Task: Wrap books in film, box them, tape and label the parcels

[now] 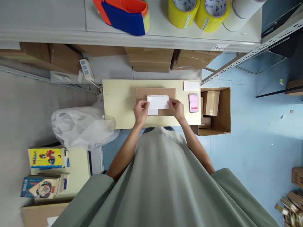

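My left hand pinches the left edge of a white paper slip, its fingers closed. At the slip's right edge, my right hand grips it between thumb and fingers. A second white sheet shows partly behind it, with a small yellow mark near the top corner. Directly below lies a flat brown cardboard piece or box on the pale yellow table; whether the slip touches it I cannot tell. To the right of my right hand lie a pink-and-white printed pad or phone and a white label.
Past the table's right edge stands an open carton holding small boxes. A shelf above carries a tape dispenser and yellow tape rolls. On the left are a plastic bag and stacked books.
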A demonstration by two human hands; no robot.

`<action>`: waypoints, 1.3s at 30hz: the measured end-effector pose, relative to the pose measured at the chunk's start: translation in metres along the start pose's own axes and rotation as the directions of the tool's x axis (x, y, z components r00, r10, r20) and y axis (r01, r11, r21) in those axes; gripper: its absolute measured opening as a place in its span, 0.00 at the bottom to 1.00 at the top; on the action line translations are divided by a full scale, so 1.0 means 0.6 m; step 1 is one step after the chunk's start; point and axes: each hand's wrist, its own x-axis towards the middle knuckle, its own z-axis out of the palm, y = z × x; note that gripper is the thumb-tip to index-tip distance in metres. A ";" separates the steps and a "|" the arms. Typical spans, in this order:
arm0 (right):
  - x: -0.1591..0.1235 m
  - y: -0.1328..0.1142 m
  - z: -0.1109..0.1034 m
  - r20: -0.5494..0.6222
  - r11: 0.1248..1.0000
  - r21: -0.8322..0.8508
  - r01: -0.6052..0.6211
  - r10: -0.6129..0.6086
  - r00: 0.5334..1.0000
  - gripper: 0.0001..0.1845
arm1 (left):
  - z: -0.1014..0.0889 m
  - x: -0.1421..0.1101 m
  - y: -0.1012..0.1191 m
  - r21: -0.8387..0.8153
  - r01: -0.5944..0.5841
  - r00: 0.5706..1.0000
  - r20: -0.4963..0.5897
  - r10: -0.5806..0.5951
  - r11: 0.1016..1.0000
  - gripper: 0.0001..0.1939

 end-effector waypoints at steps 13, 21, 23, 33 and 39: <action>0.023 -0.027 0.029 -0.003 0.954 -0.268 -0.132 0.136 0.991 0.13 | 0.017 0.019 0.002 0.233 -0.008 0.999 -0.039 0.018 0.973 0.09; 0.030 -0.035 0.023 0.018 0.947 -0.278 -0.158 0.169 0.985 0.11 | 0.025 0.013 0.010 0.328 -0.049 0.999 0.024 0.044 0.943 0.07; 0.031 -0.032 0.019 0.028 0.946 -0.283 -0.157 0.172 0.985 0.12 | 0.023 0.013 0.010 0.363 -0.087 0.996 0.044 0.077 0.928 0.07; -0.033 -0.013 0.062 0.247 0.818 -0.377 0.434 -0.362 0.899 0.37 | 0.033 -0.013 0.014 0.249 -0.494 0.849 0.348 0.398 0.833 0.27; -0.040 0.008 0.092 0.368 0.753 -0.392 0.529 -0.399 0.840 0.40 | 0.038 -0.036 -0.011 0.332 -0.657 0.693 0.619 0.369 0.677 0.43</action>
